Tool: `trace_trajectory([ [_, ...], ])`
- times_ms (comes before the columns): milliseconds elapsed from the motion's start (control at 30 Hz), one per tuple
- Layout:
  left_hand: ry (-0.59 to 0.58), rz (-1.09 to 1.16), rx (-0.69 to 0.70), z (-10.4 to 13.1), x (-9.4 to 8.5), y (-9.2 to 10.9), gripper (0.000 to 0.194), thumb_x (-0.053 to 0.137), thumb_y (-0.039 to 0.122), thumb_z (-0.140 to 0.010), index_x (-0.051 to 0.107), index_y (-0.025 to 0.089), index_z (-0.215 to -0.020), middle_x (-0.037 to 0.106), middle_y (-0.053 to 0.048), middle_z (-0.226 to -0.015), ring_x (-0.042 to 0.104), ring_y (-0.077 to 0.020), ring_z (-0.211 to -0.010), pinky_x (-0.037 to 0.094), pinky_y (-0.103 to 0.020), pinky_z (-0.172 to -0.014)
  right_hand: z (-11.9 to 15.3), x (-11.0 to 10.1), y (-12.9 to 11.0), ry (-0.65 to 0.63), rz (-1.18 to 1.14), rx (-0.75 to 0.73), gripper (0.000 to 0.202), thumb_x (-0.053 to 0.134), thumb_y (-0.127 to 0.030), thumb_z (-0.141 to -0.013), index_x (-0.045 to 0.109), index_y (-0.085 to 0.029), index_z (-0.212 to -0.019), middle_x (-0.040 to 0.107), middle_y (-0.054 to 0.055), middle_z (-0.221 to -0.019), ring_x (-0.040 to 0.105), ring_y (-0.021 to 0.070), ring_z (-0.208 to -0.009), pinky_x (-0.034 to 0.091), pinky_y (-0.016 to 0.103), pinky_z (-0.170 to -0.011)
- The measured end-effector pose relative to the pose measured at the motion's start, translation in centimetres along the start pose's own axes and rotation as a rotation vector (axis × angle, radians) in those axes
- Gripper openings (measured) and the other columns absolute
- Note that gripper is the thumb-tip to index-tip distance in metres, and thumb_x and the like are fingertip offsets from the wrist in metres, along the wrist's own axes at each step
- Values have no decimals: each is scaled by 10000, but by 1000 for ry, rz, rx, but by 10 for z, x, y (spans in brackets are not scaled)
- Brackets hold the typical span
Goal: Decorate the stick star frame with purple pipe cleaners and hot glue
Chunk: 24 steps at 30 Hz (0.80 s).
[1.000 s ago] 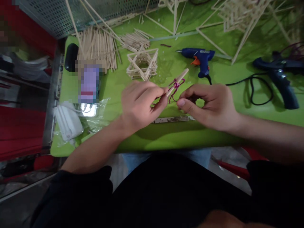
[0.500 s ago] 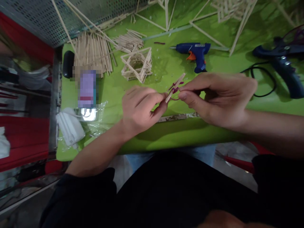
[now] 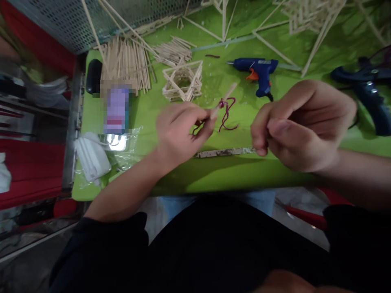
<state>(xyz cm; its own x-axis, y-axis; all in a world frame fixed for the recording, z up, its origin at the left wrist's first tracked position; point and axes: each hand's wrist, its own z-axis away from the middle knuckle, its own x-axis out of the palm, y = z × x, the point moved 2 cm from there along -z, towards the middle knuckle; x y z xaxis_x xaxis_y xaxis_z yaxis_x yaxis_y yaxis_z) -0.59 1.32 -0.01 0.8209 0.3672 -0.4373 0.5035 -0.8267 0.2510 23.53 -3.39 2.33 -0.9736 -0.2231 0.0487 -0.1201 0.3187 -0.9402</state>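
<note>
My left hand [image 3: 185, 132] pinches a short wooden stick [image 3: 229, 92] between thumb and fingertips, above the green table. Dark purple yarn [image 3: 225, 116] is knotted round the stick, and its loose ends dangle beside it. To the right, apart from stick and yarn, my right hand [image 3: 305, 126] has its fingers curled in and its thumb pressed against them; nothing shows in it. Beyond the hands lies a blue glue gun [image 3: 255, 67] with an orange trigger. A star-shaped frame of glued sticks [image 3: 183, 83] sits behind my left hand.
Loose wooden sticks [image 3: 125, 61] are piled at the back left, near a blurred purple package [image 3: 117, 108] and a white power bank [image 3: 93, 156]. A flat strip [image 3: 226, 152] lies near the front of the green table [image 3: 189, 179]. A dark pistol-grip tool [image 3: 366, 89] rests at right.
My right hand has let go of the yarn and moved right, its fingers curling in. The yarn ends now hang free from the stick, still in my left hand. The view has shifted slightly.
</note>
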Motion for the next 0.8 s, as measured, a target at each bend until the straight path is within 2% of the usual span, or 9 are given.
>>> trace_trajectory([
  [100, 40, -1, -138, -3, 0, -11, 329, 653, 494, -1226, 715, 269, -994, 765, 25, -857, 744, -140, -763, 620, -381, -690, -10, 2, 7, 53, -113, -22, 273, 928, -376, -1035, 717, -273, -894, 547, -28, -621, 434, 124, -447, 277, 354, -400],
  [200, 172, 13, -197, -7, -3, -26, 409, 604, 580, -1260, 691, 253, -1032, 744, 33, -856, 704, -93, -750, 596, -335, -630, -21, -1, 22, 39, -134, 82, 322, 979, -380, -994, 713, -252, -868, 465, -62, -590, 291, 79, -436, 175, 322, -405],
  [333, 311, 30, -247, -13, -10, -53, 348, 681, 504, -1244, 646, 220, -1047, 719, 92, -853, 566, 8, -666, 461, -291, -541, -28, -8, 35, -41, -64, 198, 290, 992, -371, -955, 744, -248, -867, 463, -53, -586, 295, 89, -481, 177, 330, -443],
  [400, 386, 19, -240, -14, -14, -65, 346, 666, 488, -1253, 613, 213, -1050, 630, 88, -816, 467, 8, -649, 376, -309, -525, -27, -10, 36, -95, -87, 243, 241, 941, -409, -995, 790, -245, -904, 429, -52, -576, 274, 97, -485, 167, 330, -451],
  [467, 409, 2, -220, -16, -16, -70, 337, 628, 457, -1274, 586, 209, -1049, 547, 76, -792, 410, -1, -649, 329, -311, -522, -26, -11, 34, -138, -112, 290, 231, 865, -450, -1050, 839, -238, -962, 415, -40, -565, 297, 119, -492, 195, 340, -458],
  [567, 344, -42, -185, -18, -16, -61, 302, 632, 380, -1278, 592, 202, -1037, 531, 75, -764, 428, 14, -629, 328, -277, -506, -26, -10, 31, -189, -90, 312, 322, 816, -532, -1076, 864, -232, -969, 498, 6, -580, 424, 161, -527, 293, 363, -467],
  [667, 336, -39, -189, -18, -11, -40, 284, 669, 378, -1261, 620, 211, -1037, 667, 73, -808, 552, 13, -659, 426, -258, -520, -26, -7, 30, -218, -95, 316, 457, 807, -650, -1079, 832, -239, -878, 488, 6, -574, 415, 149, -511, 294, 345, -441],
  [733, 331, -13, -191, -15, -6, -27, 289, 671, 452, -1259, 666, 238, -1064, 745, 59, -867, 677, -34, -735, 540, -301, -583, -26, -7, 30, -216, -86, 312, 559, 794, -707, -1084, 765, -240, -778, 462, -6, -559, 382, 128, -484, 277, 329, -425],
  [800, 316, 13, -157, -10, -1, -19, 270, 659, 494, -1255, 714, 275, -1108, 760, 42, -882, 765, -107, -811, 616, -356, -652, -26, -7, 31, -215, -37, 285, 626, 814, -701, -1081, 676, -229, -694, 475, -11, -558, 383, 113, -471, 268, 318, -420],
])
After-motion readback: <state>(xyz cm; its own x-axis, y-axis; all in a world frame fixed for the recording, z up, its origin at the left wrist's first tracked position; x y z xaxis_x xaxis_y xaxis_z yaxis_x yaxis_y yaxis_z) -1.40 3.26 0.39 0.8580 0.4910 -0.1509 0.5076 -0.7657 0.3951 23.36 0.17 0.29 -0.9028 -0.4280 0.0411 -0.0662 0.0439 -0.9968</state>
